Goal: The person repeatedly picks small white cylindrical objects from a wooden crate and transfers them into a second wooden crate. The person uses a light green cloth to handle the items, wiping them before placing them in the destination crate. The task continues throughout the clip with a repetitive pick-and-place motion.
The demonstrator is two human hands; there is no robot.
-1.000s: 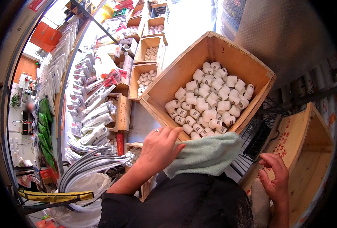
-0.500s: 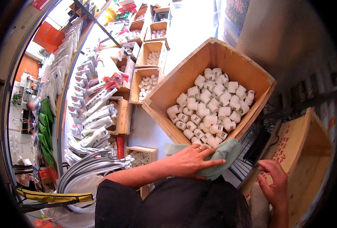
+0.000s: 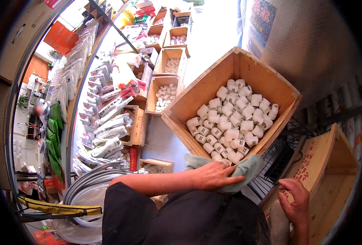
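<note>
A large wooden box (image 3: 200, 91) in front of me is partly filled with white plastic pipe elbows (image 3: 231, 118). Its near edge has a grey-green cloth (image 3: 249, 170) draped over it. My left hand (image 3: 214, 174) is closed on that cloth at the near corner, with its fingertips right by the elbows. To the right, off the box, my right hand (image 3: 295, 201) is held up with curled fingers and the thumb apart. Nothing shows in it.
At right, another wooden box (image 3: 339, 179) lies tilted beside a black wire rack (image 3: 266, 173). Smaller wooden bins (image 3: 152, 107) of white fittings line the left, near bagged goods (image 3: 111, 122) and coiled grey hoses (image 3: 81, 192). A yellow-and-black strap-like piece (image 3: 62, 207) sits lower left.
The view has shifted, so the boxes and shelves sit slightly lower and farther right. My left hand stays on the cloth, and the right-hand fingers are a little more curled.
</note>
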